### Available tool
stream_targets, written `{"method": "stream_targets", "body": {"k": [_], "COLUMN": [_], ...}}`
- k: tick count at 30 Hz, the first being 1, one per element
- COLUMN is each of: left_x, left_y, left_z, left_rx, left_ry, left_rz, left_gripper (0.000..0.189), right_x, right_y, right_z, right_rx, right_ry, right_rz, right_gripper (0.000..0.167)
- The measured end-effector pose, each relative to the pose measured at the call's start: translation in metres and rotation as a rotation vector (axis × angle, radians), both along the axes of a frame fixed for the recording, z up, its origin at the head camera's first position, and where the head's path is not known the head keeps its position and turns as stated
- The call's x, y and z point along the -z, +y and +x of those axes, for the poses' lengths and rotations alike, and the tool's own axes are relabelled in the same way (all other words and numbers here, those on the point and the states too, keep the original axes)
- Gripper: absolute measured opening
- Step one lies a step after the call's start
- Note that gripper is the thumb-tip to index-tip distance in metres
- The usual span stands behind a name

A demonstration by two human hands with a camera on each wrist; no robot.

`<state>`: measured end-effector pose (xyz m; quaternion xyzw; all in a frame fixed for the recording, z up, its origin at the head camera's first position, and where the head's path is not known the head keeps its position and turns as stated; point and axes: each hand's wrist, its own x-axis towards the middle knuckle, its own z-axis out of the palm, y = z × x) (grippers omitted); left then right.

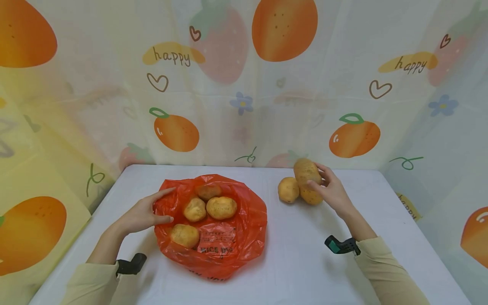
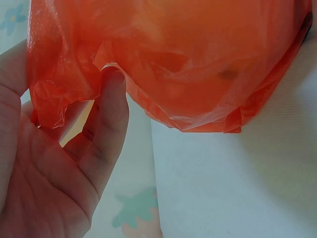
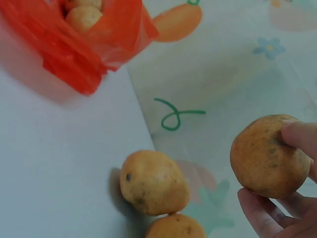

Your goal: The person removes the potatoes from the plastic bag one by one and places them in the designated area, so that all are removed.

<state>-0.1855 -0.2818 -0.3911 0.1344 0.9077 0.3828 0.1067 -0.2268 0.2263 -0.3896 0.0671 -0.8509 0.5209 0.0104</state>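
My right hand (image 1: 335, 192) grips a potato (image 1: 306, 171) between thumb and fingers, raised above two other potatoes at the table's back right. In the right wrist view the gripped potato (image 3: 267, 156) appears apart from the lower pair (image 3: 154, 182). At the left, a red plastic bag (image 1: 251, 237) lies spread with its mouth facing up and several potatoes (image 1: 221, 208) inside. My left hand (image 1: 142, 214) holds the bag's left rim. Up close in the left wrist view, thin red film (image 2: 173, 79) runs between that hand's thumb and fingers.
A white table (image 1: 297, 262) carries everything. Behind it and at both sides hangs a pale curtain (image 1: 267, 127) printed with fruit. Each wrist wears a dark camera mount, the left one (image 1: 131, 264) beside the bag.
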Motion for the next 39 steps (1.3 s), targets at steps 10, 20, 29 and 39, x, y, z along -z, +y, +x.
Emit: {"method": "stream_targets", "body": {"k": [10,20,29,39], "left_x": [0.005,0.007,0.004,0.006], "left_y": [-0.001,-0.002,-0.003,-0.004], "left_z": [-0.002,-0.002,-0.001,-0.001], "left_rx": [-0.012,-0.014,-0.005,-0.007], "left_ry": [0.001,-0.008,0.008,0.005], "left_rz": [-0.012,-0.002,0.002,0.003], "left_gripper": [0.079,0.079,0.079,0.079], "right_x": [0.011,0.024,0.038,0.053], "right_y": [0.024,0.04,0.053,0.063], "right_z": [-0.006,-0.01,-0.014,-0.017], "right_rx": [0.062,0.116,0.167,0.216], "right_ry": [-0.016,-0.028,-0.075,-0.113], "right_rz": [-0.032,-0.018,0.027,-0.039], "right_gripper": [0.073,0.072,0.074,0.071]}}
